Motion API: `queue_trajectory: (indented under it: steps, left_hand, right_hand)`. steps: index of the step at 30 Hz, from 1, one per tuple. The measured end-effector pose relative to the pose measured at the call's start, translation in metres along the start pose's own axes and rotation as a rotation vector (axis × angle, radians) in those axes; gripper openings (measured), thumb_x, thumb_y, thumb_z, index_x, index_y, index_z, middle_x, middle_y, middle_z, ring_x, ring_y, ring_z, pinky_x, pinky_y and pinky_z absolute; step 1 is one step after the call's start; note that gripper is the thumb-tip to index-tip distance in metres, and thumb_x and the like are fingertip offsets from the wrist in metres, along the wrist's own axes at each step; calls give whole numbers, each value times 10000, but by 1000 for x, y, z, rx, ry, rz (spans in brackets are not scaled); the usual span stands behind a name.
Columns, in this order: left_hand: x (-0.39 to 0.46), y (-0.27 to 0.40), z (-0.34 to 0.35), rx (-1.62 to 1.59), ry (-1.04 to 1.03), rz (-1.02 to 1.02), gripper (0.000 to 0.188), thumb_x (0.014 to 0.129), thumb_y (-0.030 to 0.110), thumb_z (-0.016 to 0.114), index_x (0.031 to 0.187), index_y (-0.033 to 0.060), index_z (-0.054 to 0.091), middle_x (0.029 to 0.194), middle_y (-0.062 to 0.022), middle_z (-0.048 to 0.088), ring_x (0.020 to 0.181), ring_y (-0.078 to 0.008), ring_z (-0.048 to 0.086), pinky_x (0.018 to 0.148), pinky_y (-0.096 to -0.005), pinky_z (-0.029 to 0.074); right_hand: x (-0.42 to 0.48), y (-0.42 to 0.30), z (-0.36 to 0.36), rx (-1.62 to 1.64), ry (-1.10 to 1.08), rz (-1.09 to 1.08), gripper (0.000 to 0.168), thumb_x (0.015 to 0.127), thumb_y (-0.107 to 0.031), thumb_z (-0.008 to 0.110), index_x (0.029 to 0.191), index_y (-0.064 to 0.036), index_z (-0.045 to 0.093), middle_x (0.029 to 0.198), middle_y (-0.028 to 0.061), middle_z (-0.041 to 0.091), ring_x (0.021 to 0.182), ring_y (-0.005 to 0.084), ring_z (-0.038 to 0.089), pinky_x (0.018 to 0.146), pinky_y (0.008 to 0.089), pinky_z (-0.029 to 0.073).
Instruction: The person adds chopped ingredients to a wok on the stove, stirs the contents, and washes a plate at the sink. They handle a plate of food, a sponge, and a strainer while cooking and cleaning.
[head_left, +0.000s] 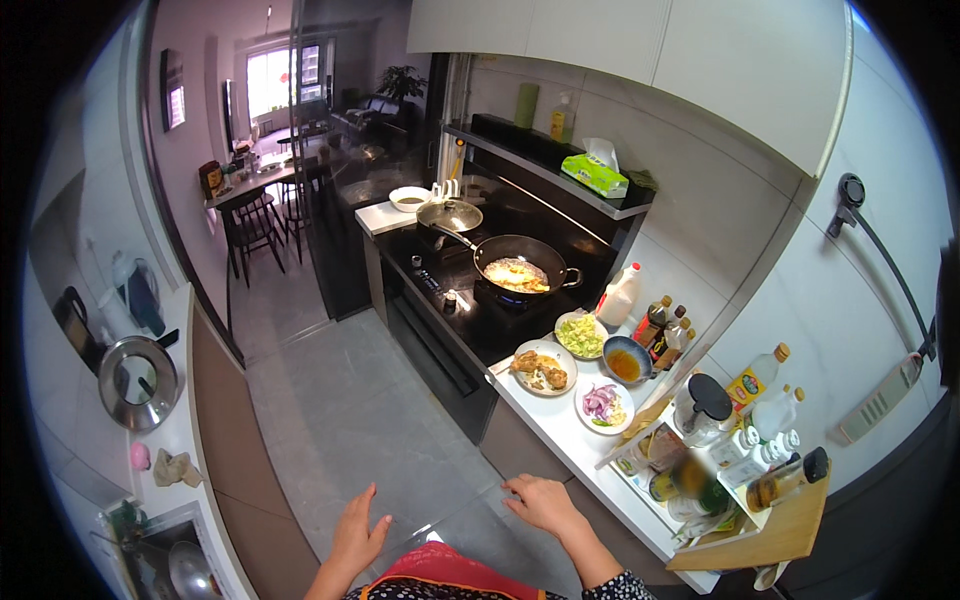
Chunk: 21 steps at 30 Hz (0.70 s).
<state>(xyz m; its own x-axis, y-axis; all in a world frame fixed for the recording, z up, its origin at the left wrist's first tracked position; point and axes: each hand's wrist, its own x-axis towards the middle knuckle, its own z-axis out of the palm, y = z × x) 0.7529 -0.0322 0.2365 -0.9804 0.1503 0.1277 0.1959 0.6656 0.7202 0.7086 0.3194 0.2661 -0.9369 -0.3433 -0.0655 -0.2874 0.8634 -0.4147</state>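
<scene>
My left hand (360, 531) hovers over the grey floor with fingers apart, holding nothing. My right hand (541, 504), empty with loosely bent fingers, is beside the counter's front edge. Ahead, a black wok (517, 266) with food frying in it stands on the lit gas burner. A glass-lidded pan (450, 216) is behind it to the left. On the white counter are a plate of browned meat pieces (541, 369), a plate of sliced onion (601, 403), a bowl of chopped green vegetable (580, 335) and a dark bowl of orange-brown liquid (624, 361).
Sauce bottles (660, 326) and a white jug (619, 294) line the wall. A wooden rack (780, 529) of jars stands at the counter's right. At left are a sink (187, 525) and a round steel lid (138, 384). A tissue pack (595, 175) lies on the shelf.
</scene>
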Motion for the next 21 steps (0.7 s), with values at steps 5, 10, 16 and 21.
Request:
queue_trajectory:
  steps: [5,10,16,21]
  left_hand:
    - [9,-28,-16,-12,8,-9,612,893,195,644,1401,-47,405,1299,-258,543,1198,-412,522,1017,-455,415]
    - [25,-64,-18,-20,-32,-53,601,897,194,637,1394,-56,410,1290,-263,548,1186,-416,530,1010,-453,420]
    - [57,-79,-21,2,35,-37,605,889,163,635,1400,-64,405,1302,-269,541,1198,-414,528,1015,-456,417]
    - [88,-59,-18,26,17,-110,595,909,106,626,1428,-48,380,1334,-266,525,1228,-385,530,1035,-428,419]
  right_hand:
    - [46,15,29,-13,-7,83,278,848,-267,678,1085,-122,690,1000,94,698,907,296,679,765,419,543]
    - [88,38,41,-57,54,222,219,841,-274,679,988,-114,705,941,91,701,866,295,677,738,422,536]
    - [164,103,51,-119,245,377,141,862,-238,637,869,-110,698,858,104,692,801,314,674,700,434,528]
    - [242,167,75,-155,504,425,157,844,-223,677,958,-119,650,900,114,657,826,334,656,705,459,519]
